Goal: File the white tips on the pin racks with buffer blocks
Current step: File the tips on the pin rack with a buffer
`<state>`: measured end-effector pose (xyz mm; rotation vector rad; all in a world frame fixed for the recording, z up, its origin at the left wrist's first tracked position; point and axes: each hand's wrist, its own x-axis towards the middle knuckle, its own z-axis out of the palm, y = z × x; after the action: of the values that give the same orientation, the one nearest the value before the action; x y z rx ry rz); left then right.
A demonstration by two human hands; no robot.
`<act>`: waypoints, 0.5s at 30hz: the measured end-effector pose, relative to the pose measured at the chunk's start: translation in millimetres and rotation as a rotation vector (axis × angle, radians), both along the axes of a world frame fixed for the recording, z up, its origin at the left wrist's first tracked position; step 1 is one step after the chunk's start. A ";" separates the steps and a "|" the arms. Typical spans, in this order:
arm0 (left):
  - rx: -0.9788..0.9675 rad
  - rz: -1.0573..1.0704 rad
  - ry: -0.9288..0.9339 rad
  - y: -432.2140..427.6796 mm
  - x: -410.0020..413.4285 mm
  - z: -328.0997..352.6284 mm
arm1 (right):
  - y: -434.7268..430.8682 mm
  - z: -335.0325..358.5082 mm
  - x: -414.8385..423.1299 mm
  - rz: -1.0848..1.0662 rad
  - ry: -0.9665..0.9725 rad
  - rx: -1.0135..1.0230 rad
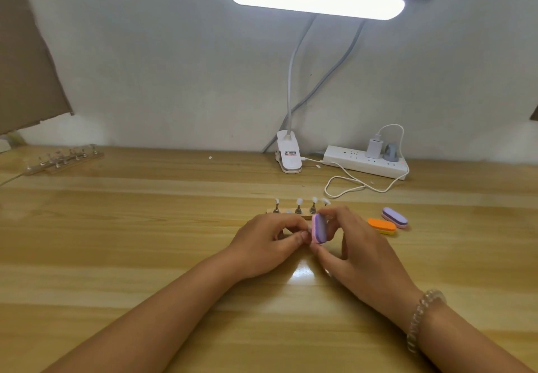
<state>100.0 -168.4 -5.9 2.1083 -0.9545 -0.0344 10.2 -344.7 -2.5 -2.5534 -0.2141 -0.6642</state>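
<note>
right hand (358, 253) grips pink-purple buffer block (318, 228) near-side of pin rack (286, 212); left hand (267, 244) fingers pinched beside it, i can't tell on what.

The right hand (358, 244) held a pink-and-purple buffer block (318, 228) on edge, just in front of the wooden rack (297, 212). The left hand (267, 244) pinched a white tip (305, 228) against it. An orange block (381, 225) and a purple block (395, 217) lay side by side nearby.
</note>
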 end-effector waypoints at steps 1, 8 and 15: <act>-0.009 -0.004 -0.001 -0.1 0.3 -0.5 | 0.8 0.3 -0.1 0.015 0.009 -0.025; -0.035 -0.007 -0.010 1.3 0.2 -1.4 | 1.4 6.5 -2.8 0.109 0.042 0.091; 0.002 0.009 -0.022 1.9 0.2 -2.0 | 2.3 6.9 -3.3 0.085 0.058 0.211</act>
<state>100.2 -166.5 -7.9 2.1188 -0.9587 -0.0072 6.9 -342.4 4.4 -2.3440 -0.2197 -0.5494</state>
